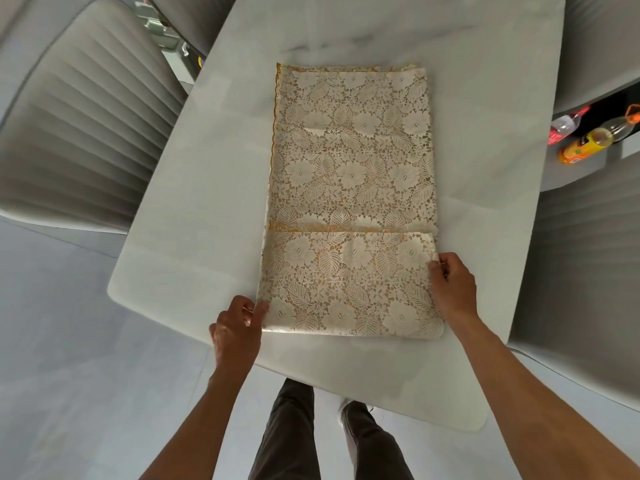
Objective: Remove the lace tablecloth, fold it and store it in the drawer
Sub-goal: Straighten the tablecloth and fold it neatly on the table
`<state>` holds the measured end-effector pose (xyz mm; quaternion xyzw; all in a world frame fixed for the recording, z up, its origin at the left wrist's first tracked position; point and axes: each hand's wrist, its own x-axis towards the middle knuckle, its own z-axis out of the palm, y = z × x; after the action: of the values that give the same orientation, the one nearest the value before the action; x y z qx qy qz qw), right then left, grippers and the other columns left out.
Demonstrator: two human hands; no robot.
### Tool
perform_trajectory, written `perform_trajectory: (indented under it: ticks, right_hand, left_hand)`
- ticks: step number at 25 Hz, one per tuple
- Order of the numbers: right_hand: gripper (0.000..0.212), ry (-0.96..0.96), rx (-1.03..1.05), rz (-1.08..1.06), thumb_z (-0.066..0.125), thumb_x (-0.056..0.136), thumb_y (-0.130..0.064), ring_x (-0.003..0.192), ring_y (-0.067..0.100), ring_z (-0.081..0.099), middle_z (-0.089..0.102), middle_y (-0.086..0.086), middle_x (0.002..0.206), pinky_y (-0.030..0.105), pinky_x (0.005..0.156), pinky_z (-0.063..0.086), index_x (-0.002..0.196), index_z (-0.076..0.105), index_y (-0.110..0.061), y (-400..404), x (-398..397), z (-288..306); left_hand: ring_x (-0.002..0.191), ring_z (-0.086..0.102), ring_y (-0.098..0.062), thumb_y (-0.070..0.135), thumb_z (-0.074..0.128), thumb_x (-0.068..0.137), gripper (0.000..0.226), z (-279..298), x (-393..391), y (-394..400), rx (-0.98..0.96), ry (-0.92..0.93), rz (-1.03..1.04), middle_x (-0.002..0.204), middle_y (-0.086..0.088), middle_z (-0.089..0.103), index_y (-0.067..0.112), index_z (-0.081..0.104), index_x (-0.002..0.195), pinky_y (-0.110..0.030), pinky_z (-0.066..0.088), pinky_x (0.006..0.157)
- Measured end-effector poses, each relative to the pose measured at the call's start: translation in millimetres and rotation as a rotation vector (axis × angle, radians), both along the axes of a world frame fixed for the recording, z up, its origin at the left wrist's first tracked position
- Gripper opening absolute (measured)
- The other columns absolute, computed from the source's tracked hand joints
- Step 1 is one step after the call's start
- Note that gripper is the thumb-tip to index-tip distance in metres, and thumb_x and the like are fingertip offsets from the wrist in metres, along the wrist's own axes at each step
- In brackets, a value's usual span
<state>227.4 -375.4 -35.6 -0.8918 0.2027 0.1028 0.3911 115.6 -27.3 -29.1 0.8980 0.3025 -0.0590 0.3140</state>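
Observation:
The cream lace tablecloth (349, 188) with a floral pattern and a thin gold edge lies folded into a long strip on the white table (194, 216). Its near end is folded over, with the folded flap's edge running across at about two thirds down. My left hand (239, 327) pinches the near left corner of the cloth. My right hand (450, 285) grips the right edge of the folded flap. No drawer is in view.
Grey padded chairs stand around the table: one at the far left (79, 126), one at the right (588, 271), more at the back. Bottles (595, 136) lie on a dark surface at the far right. My legs stand at the table's near edge.

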Motion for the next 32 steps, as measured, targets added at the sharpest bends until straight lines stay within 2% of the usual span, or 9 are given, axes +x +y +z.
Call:
perform_trajectory:
  ticks: [6, 10, 13, 16, 19, 21, 25, 28, 32]
  right_hand:
    - [0.025, 0.062, -0.209, -0.01, 0.056, 0.096, -0.031, 0.088, 0.03, 0.059, 0.065, 0.01, 0.102, 0.034, 0.072, 0.042, 0.111, 0.05, -0.011, 6.3, -1.1, 7.8]
    - [0.053, -0.246, -0.516, 0.337, 0.049, 0.097, -0.029, 0.137, 0.034, 0.037, 0.039, 0.012, 0.151, 0.047, 0.108, 0.035, 0.146, 0.035, -0.016, 50.8, -12.9, 7.9]
    - [0.061, -0.115, -0.592, 0.594, 0.022, 0.103, -0.049, 0.152, 0.03, -0.002, 0.0, 0.006, 0.166, 0.05, 0.122, 0.007, 0.157, 0.006, -0.027, 55.0, -31.2, -21.0]
    - [0.063, 0.007, -0.619, 0.524, 0.017, 0.101, -0.051, 0.152, 0.03, -0.001, -0.002, 0.006, 0.165, 0.049, 0.122, 0.004, 0.157, 0.005, -0.027, 25.7, -56.4, -23.5]
    - [0.061, 0.033, -0.535, 0.299, 0.044, 0.099, -0.041, 0.139, 0.041, 0.033, 0.031, 0.017, 0.157, 0.053, 0.109, 0.033, 0.152, 0.029, -0.015, 28.0, -81.5, 0.9]
    - [0.054, 0.092, -0.373, 0.096, 0.059, 0.091, -0.029, 0.113, 0.04, 0.052, 0.051, 0.018, 0.135, 0.048, 0.089, 0.046, 0.139, 0.038, -0.016, 33.5, -88.9, 14.3]
    - [0.04, 0.317, -0.053, -0.108, 0.058, 0.087, -0.021, 0.075, 0.026, 0.06, 0.065, 0.01, 0.097, 0.038, 0.067, 0.05, 0.119, 0.035, -0.021, 10.2, -82.7, 31.3]
    - [0.032, 0.349, 0.116, -0.123, 0.06, 0.089, -0.018, 0.075, 0.02, 0.061, 0.065, 0.005, 0.093, 0.039, 0.069, 0.051, 0.112, 0.038, -0.022, -8.0, -93.7, 40.6]
    - [0.028, 0.386, 0.36, -0.141, 0.058, 0.09, -0.009, 0.076, 0.021, 0.064, 0.068, 0.004, 0.091, 0.028, 0.048, 0.047, 0.106, 0.054, -0.032, -29.1, -127.2, 63.4]
  left_hand:
    - [0.101, 0.058, -0.033, 0.04, 0.07, 0.084, 0.036, 8.0, -2.2, -9.2, 0.19, 0.034, 0.024, 0.102, -0.007, 0.065, 0.019, 0.053, 0.108, -0.046, 0.038, 0.089]
    - [0.131, 0.045, -0.036, 0.024, 0.063, 0.089, 0.051, -0.2, 42.8, -36.5, 0.282, -0.244, -0.499, 0.144, -0.014, 0.048, 0.015, 0.048, 0.137, -0.053, 0.039, 0.103]
    - [0.149, 0.015, -0.033, 0.052, 0.034, 0.098, 0.066, -24.2, 61.7, -33.1, 0.411, -0.03, -0.674, 0.163, -0.011, 0.015, 0.022, 0.021, 0.155, -0.054, 0.017, 0.115]
    - [0.151, -0.006, -0.026, 0.058, 0.023, 0.098, 0.068, -27.2, 57.7, -21.8, 0.34, 0.134, -0.684, 0.164, -0.003, -0.01, 0.032, -0.003, 0.155, -0.055, 0.007, 0.118]
    - [0.143, 0.023, -0.036, 0.038, 0.049, 0.097, 0.068, 0.8, 32.8, -34.6, 0.136, 0.09, -0.328, 0.16, -0.014, 0.019, 0.021, 0.017, 0.155, -0.057, 0.028, 0.111]
    - [0.118, 0.046, -0.039, 0.024, 0.059, 0.09, 0.059, 13.8, 10.3, -39.0, -0.015, 0.081, -0.049, 0.137, -0.016, 0.046, 0.022, 0.032, 0.142, -0.053, 0.041, 0.096]
    - [0.091, 0.065, -0.032, 0.032, 0.069, 0.082, 0.039, 26.3, 2.2, -14.7, -0.242, 0.321, 0.158, 0.103, -0.01, 0.069, 0.016, 0.052, 0.113, -0.048, 0.052, 0.089]
    - [0.084, 0.068, -0.033, 0.025, 0.072, 0.086, 0.025, 32.4, -7.6, -0.9, -0.573, 0.326, 0.26, 0.1, -0.019, 0.072, 0.003, 0.068, 0.095, -0.045, 0.056, 0.077]
    - [0.083, 0.07, -0.024, 0.024, 0.078, 0.081, 0.036, 61.1, -42.9, 6.2, -0.622, 0.228, 0.279, 0.097, -0.002, 0.07, 0.031, 0.058, 0.11, -0.033, 0.057, 0.057]
